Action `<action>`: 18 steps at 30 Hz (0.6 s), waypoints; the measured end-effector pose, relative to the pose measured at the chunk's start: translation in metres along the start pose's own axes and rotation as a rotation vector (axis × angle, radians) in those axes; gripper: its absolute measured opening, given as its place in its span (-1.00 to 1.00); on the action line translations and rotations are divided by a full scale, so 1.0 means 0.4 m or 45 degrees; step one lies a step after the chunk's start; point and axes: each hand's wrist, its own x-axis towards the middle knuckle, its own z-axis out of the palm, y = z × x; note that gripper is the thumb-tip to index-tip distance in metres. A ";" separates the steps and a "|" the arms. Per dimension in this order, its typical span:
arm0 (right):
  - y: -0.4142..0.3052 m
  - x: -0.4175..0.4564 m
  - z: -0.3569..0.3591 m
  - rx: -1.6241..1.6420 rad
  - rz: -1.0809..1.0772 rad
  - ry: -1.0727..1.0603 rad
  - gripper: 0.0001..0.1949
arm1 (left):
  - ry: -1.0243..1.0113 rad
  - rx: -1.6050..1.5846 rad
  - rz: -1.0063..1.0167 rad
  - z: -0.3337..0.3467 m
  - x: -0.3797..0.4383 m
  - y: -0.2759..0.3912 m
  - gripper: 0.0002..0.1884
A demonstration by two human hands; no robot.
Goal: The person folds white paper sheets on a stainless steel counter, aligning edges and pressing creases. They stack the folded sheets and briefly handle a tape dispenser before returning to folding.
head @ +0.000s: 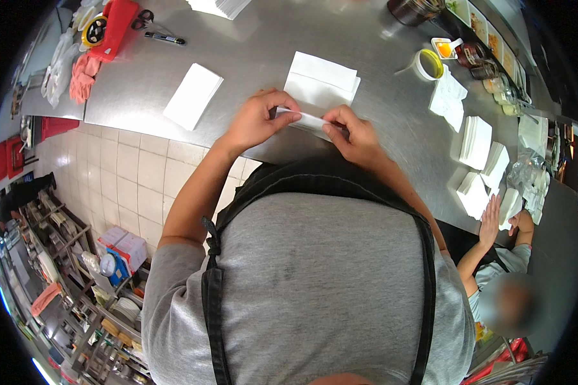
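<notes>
Between my two hands a folded white paper sheet (pixel 310 123) is pinched along its upper edge, close to the front edge of the steel table (pixel 250 53). My left hand (pixel 265 118) grips its left end between thumb and fingers. At the right end, my right hand (pixel 351 132) does the same. Just beyond my hands lies a small stack of white folded papers (pixel 320 79), its near part hidden by the held sheet and my hands. Left of my left hand sits another neat white paper stack (pixel 192 96), flat on the steel.
At the left are a pink glove (pixel 84 77), scissors (pixel 142 20) and a marker (pixel 165 38). A yellow-rimmed tub (pixel 429 64) and several paper stacks (pixel 475 142) stand at the right. A co-worker's hand (pixel 490 221) rests by stacks farther right. Jars (pixel 484 70) line the back right.
</notes>
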 end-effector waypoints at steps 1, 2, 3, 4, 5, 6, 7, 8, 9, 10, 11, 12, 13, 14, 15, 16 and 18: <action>0.008 -0.002 0.007 0.066 0.049 0.072 -0.77 | 0.025 -0.034 -0.093 0.009 0.008 -0.004 -0.90; 0.018 -0.004 0.013 0.132 0.097 0.144 -0.73 | 0.049 -0.067 -0.185 0.021 0.020 -0.006 -0.89; 0.034 -0.003 0.022 0.188 0.029 0.205 -0.68 | 0.076 -0.097 -0.280 0.030 0.031 -0.009 -0.87; 0.055 -0.001 0.031 0.244 -0.039 0.266 -0.63 | 0.150 -0.021 -0.193 0.041 0.042 -0.020 -0.86; 0.072 0.001 0.038 0.299 -0.107 0.328 -0.58 | 0.223 0.055 -0.106 0.054 0.054 -0.036 -0.85; 0.088 0.003 0.037 0.212 -0.129 0.307 -0.56 | 0.295 0.131 -0.018 0.062 0.065 -0.038 -0.83; 0.101 0.004 0.031 0.124 -0.152 0.285 -0.54 | 0.330 0.185 -0.005 0.070 0.075 -0.039 -0.84; 0.113 0.004 0.027 0.037 -0.174 0.264 -0.53 | 0.365 0.240 0.008 0.077 0.085 -0.040 -0.84; 0.114 0.005 0.027 0.046 -0.149 0.287 -0.53 | 0.400 0.295 0.023 0.083 0.093 -0.037 -0.84; 0.113 0.008 0.027 0.055 -0.125 0.310 -0.54 | 0.409 0.337 0.017 0.087 0.099 -0.033 -0.84; 0.113 0.010 0.027 0.064 -0.101 0.333 -0.54 | 0.419 0.378 0.010 0.090 0.105 -0.029 -0.84; 0.111 0.012 0.024 0.041 -0.098 0.339 -0.53 | 0.430 0.420 0.004 0.091 0.110 -0.026 -0.84; 0.110 0.015 0.021 0.018 -0.094 0.344 -0.51 | 0.436 0.419 0.010 0.091 0.115 -0.028 -0.84; 0.108 0.018 0.018 -0.006 -0.090 0.350 -0.49 | 0.443 0.418 0.016 0.093 0.119 -0.034 -0.83; 0.104 0.021 0.016 -0.040 -0.081 0.348 -0.49 | 0.448 0.417 0.020 0.094 0.122 -0.037 -0.82; 0.099 0.023 0.014 -0.075 -0.071 0.346 -0.48 | 0.448 0.423 0.017 0.093 0.125 -0.040 -0.81; 0.092 0.028 0.012 -0.117 -0.067 0.348 -0.46 | 0.452 0.438 0.007 0.091 0.128 -0.045 -0.78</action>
